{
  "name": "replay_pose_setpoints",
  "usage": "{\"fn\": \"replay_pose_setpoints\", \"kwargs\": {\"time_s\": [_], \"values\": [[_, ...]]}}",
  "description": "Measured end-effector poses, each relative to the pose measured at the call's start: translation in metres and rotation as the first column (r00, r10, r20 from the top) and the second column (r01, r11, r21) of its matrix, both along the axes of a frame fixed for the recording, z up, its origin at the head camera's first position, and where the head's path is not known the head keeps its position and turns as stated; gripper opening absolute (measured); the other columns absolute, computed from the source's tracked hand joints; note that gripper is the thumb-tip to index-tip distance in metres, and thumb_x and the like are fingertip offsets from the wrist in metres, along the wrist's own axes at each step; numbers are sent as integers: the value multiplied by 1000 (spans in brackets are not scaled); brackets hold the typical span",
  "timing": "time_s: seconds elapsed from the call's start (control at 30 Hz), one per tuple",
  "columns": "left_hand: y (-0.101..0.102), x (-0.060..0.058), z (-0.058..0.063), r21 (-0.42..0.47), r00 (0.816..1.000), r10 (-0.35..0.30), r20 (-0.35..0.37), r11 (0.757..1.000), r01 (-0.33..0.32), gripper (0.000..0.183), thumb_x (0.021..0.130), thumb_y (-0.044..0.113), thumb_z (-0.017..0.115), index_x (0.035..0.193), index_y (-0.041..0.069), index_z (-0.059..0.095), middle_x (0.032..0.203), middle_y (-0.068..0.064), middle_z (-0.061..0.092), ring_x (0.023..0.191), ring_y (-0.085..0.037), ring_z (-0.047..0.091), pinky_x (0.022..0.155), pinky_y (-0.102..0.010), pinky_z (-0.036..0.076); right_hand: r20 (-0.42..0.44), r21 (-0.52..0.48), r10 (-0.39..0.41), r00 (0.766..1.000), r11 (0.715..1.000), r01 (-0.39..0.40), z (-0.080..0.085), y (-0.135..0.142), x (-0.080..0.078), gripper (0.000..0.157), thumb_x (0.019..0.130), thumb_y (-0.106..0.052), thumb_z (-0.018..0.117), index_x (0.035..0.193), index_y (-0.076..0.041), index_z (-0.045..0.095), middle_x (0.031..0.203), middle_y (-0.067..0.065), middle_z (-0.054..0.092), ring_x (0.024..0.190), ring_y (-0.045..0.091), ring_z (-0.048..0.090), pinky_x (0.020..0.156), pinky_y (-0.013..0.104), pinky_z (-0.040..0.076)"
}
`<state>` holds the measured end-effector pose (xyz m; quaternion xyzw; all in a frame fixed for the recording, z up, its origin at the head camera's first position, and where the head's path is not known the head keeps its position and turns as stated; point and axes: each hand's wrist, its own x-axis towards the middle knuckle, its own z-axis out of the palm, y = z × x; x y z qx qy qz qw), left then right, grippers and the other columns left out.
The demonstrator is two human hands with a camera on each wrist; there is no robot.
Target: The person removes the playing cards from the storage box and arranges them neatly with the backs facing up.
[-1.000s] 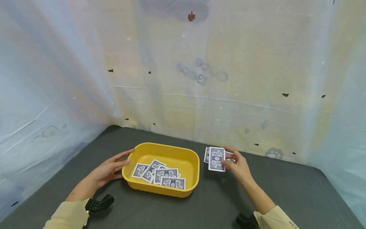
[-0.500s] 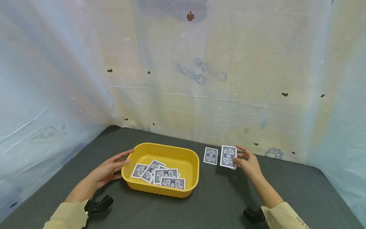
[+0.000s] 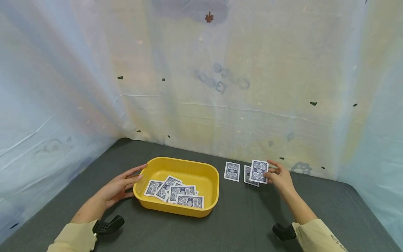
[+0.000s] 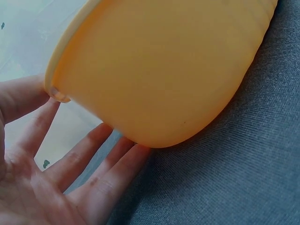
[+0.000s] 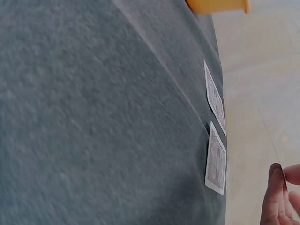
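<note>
In the head view my right hand (image 3: 281,179) pinches a face-down playing card (image 3: 258,171) by its right edge, between thumb and fingers. From the right wrist view the held card (image 5: 269,136) appears edge-on as a thin line. Just left of it, a second card (image 3: 247,176) lies on the cloth, partly covered in the head view. Farther left lies another face-down card (image 3: 232,171). My left hand (image 3: 119,188) touches the left end of a yellow tub (image 3: 184,163), fingers fairly straight. The left wrist view has its fingertips (image 4: 140,148) against the tub's outer wall (image 4: 159,79).
Several face-down cards (image 3: 183,190) lie overlapping inside the tub. A dark grey cloth (image 3: 234,225) covers the table. Pale patterned sheeting (image 3: 252,133) hangs along the table's back and sides.
My right hand has moved right with its card. A second card, earlier beneath the held one, now shows on the cloth. The left hand and tub have stayed put.
</note>
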<state>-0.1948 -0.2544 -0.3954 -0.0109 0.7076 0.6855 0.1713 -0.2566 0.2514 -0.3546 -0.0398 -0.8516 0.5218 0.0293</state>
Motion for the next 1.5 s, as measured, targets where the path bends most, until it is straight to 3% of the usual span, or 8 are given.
{"fn": "replay_pose_setpoints", "kwargs": {"time_s": [0.6, 0.9, 1.1, 1.23, 1.37, 1.5], "values": [[0, -1, -3, 6, 1000, -5, 6, 1000, 5, 66, 99, 37, 53, 155, 26, 20, 161, -14, 4, 144, -40, 19, 100, -56, 41, 21, 117, -39, 999, 993, 36, -7, 33, -5, 68, 83, -1, 60, 145, 7, 31, 125, 37, 50, 70, 5, 55, 61, 25, 52], [0, -1, -4, 4, 1000, -17, 1, 1000, 17, 65, 99, 37, 51, 155, 25, 18, 161, -15, 3, 144, -40, 17, 100, -56, 41, 56, 166, -29, 998, 986, 19, -6, 50, -8, 67, 84, 0, 60, 144, 9, 30, 126, 39, 48, 64, 7, 54, 60, 25, 51], [-2, -2, -4, -3, 1000, -12, 2, 1000, 12, 65, 99, 37, 51, 155, 26, 19, 161, -15, 4, 144, -40, 18, 100, -56, 42, 65, 236, 2, 998, 972, -17, -12, 57, -16, 66, 83, -1, 62, 141, 12, 33, 122, 39, 51, 68, 9, 58, 60, 27, 52], [-2, 0, -3, -2, 1000, -13, 6, 1000, 13, 64, 100, 37, 51, 155, 26, 19, 161, -16, 4, 144, -40, 18, 100, -55, 42, 55, 335, 19, 998, 942, -36, -18, 60, -24, 69, 79, -6, 68, 138, 10, 38, 115, 36, 58, 76, 24, 63, 62, 34, 52], [-2, 0, -2, 1, 1000, -8, 10, 1000, 8, 65, 99, 37, 51, 155, 26, 19, 161, -16, 4, 144, -40, 18, 100, -56, 41, 45, 466, 36, 998, 883, -53, -26, 65, -32, 71, 75, -17, 76, 133, 8, 43, 107, 32, 61, 85, 37, 60, 67, 41, 50], [-2, -1, -2, 5, 1000, -15, 8, 1000, 15, 65, 100, 36, 51, 155, 26, 19, 161, -16, 3, 144, -40, 16, 101, -57, 40, 75, 491, 47, 996, 867, -78, -27, 65, -30, 73, 77, -21, 76, 134, 9, 42, 110, 34, 59, 91, 43, 59, 71, 46, 51]]}}
